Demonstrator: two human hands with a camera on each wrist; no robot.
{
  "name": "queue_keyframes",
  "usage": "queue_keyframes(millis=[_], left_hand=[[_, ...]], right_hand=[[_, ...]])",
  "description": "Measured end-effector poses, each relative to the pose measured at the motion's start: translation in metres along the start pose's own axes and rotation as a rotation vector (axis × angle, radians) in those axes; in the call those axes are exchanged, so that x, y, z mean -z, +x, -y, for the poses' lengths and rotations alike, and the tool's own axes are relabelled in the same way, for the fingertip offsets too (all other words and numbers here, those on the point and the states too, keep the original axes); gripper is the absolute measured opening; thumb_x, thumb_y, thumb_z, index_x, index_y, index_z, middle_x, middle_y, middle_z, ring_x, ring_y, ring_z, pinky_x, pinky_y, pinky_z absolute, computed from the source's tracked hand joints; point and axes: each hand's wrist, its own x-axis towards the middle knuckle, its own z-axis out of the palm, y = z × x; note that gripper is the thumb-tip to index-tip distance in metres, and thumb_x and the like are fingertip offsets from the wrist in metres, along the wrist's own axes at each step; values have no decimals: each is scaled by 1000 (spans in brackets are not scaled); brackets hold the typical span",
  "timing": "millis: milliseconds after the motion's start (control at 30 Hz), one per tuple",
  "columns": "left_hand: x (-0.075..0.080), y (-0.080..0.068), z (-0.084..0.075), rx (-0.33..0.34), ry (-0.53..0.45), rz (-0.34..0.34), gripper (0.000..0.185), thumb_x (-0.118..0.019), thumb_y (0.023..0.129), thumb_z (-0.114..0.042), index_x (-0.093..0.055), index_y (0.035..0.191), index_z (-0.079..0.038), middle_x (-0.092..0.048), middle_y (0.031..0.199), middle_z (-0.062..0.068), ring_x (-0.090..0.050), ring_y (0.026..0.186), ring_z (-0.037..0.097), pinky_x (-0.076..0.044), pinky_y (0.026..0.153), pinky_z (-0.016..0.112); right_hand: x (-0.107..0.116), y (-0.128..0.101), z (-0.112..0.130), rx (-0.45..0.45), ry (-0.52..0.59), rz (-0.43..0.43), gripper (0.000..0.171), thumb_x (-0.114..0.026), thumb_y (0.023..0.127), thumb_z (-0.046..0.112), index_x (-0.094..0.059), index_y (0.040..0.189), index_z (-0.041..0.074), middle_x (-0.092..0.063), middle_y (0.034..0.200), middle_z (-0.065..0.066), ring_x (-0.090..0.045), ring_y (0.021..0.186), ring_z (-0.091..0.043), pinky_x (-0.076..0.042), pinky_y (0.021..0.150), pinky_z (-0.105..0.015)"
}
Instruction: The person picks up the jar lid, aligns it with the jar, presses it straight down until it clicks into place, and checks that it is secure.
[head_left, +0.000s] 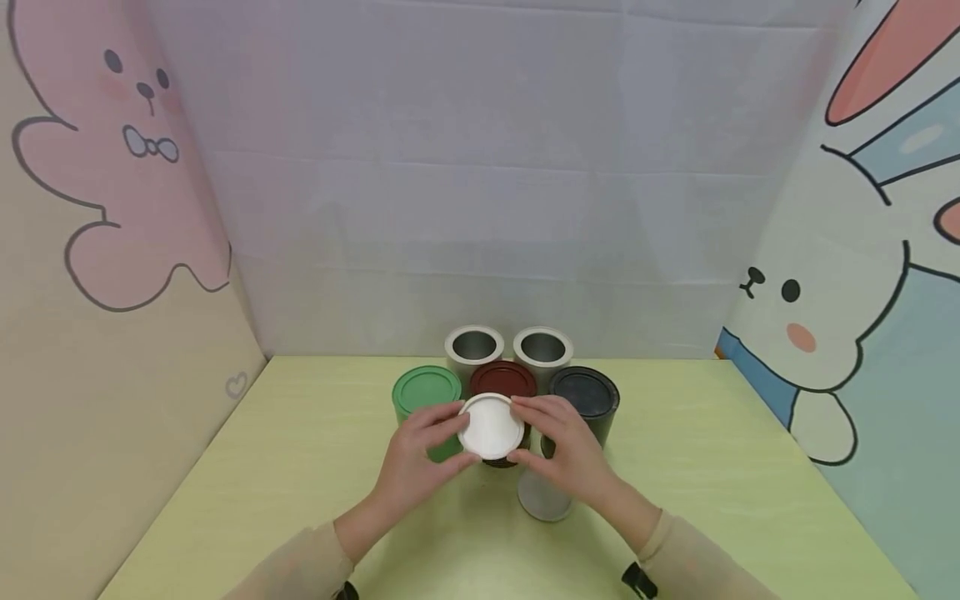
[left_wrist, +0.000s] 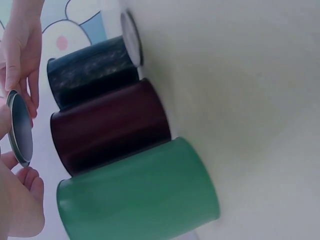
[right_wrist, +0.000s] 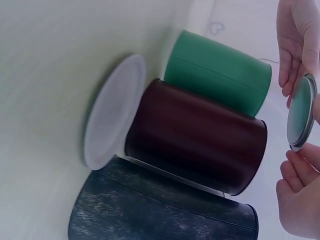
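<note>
Both hands hold one round white lid [head_left: 491,427] in the air, tilted so its face shows in the head view. My left hand [head_left: 422,450] pinches its left edge between fingers and thumb. At the opposite edge, my right hand [head_left: 567,443] grips it the same way. In both wrist views the lid's underside is reflective. Below and behind the hands stand a green can [left_wrist: 140,195], a dark red can [left_wrist: 112,127] and a black can [right_wrist: 170,205], side by side with tops of matching colours. A second pale lid [head_left: 545,497] lies by the black can's foot.
Behind the coloured cans, two open white cans, the left one [head_left: 474,344] and the right one [head_left: 543,345], show grey insides. They stand near the back wall [head_left: 480,183]. A pale yellow-green table [head_left: 300,467] runs between side walls printed with cartoon animals.
</note>
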Motion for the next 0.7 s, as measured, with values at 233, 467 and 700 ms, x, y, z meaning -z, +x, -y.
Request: queue_keyframes(millis=[233,467,700], left_hand=[[3,21,1,62,4,45,53,-93,67,-16,-74,114,1,-67,123,13,-60,113,31,-52,91,47],[3,40,9,169,-36,70,51,-90,71,-14,-72,116,1,-66,126,12,-58,117,31,-50,94,48],[4,56,19,257,-74,95,50,-89,73,-15,-72,118,0,-65,128,9,-56,120,31,-48,98,48]], right_hand=[[8,17,-7,-10,-2,-2,65,-63,90,53,-67,123,-4,-64,127,-14,-55,116,-35,-46,93,-51],[10,37,-19,-59,-26,36,61,-89,71,17,-67,124,-3,-64,126,-16,-56,115,-36,-47,93,-53],[9,52,-31,-160,-4,109,60,-86,77,19,-65,128,-2,-62,129,-18,-54,119,-37,-46,98,-53]])
